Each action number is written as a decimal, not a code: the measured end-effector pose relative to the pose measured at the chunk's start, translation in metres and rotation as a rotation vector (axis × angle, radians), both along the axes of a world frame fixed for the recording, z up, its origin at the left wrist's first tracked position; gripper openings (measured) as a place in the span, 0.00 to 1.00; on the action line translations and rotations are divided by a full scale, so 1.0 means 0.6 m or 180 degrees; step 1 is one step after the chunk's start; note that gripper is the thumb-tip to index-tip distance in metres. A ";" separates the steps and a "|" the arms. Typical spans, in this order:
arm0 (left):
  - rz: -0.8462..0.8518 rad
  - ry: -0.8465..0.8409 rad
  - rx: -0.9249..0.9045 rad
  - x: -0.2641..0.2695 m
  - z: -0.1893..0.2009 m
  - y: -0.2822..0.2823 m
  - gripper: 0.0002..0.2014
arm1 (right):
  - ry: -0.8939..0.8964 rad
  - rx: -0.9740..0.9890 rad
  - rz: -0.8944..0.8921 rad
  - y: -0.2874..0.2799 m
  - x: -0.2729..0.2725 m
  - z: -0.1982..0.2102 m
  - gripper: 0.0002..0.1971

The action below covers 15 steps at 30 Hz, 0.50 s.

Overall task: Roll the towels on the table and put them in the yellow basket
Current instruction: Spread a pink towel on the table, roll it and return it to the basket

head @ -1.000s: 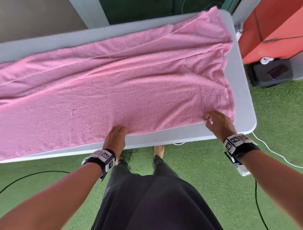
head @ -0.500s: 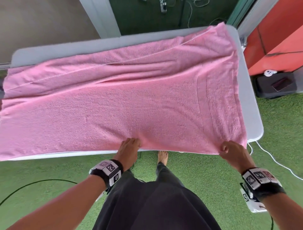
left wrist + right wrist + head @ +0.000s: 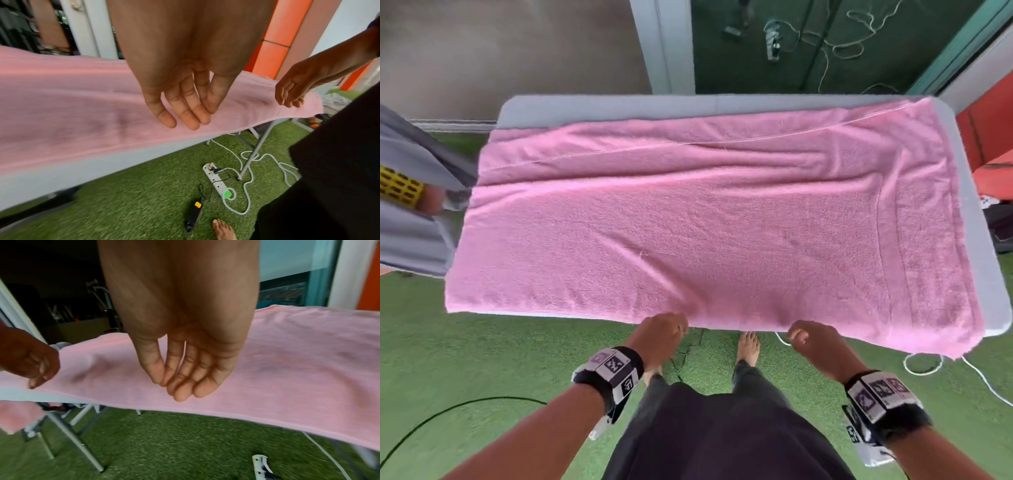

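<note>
A large pink towel [image 3: 705,219] lies spread flat over the white folding table [image 3: 599,104], its near hem hanging a little over the front edge. My left hand [image 3: 664,334] hovers at the near hem, fingers relaxed and holding nothing [image 3: 183,113]. My right hand [image 3: 808,339] hangs just right of it, also loose and empty [image 3: 185,382]. In the wrist views both palms face the towel [image 3: 72,113] [image 3: 287,369] without gripping it. A corner of the yellow basket [image 3: 399,186] shows at the far left edge.
Grey cloth [image 3: 410,219] lies around the basket at the left. A power strip [image 3: 216,178] and white cables [image 3: 924,363] lie on the green turf under the table. Orange boxes [image 3: 989,137] stand at the right. My bare feet [image 3: 748,346] are by the table's front.
Both hands pulled the towel's near hem toward me, then let it go. The right hand moved left, closer to the left hand. The view pulled back and shifted left.
</note>
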State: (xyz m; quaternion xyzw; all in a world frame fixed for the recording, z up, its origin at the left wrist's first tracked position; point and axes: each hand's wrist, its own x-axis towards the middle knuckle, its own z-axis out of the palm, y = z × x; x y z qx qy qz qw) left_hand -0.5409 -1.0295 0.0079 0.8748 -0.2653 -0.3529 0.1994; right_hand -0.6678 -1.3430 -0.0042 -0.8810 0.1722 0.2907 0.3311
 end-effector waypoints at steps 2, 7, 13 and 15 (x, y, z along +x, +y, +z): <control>0.0174 -0.0117 0.0059 0.025 -0.005 0.080 0.11 | -0.0167 0.0098 0.0163 0.075 0.047 0.004 0.07; 0.0585 -0.0337 0.0384 0.087 -0.019 0.300 0.11 | -0.0470 0.0299 0.0418 0.286 0.156 0.021 0.06; 0.1050 -0.0987 0.0791 0.174 -0.015 0.520 0.21 | -0.0801 -0.0098 0.0662 0.476 0.239 0.003 0.16; 0.1234 -0.1187 0.0914 0.200 -0.015 0.574 0.26 | -0.0753 -0.0332 0.0849 0.509 0.248 -0.008 0.20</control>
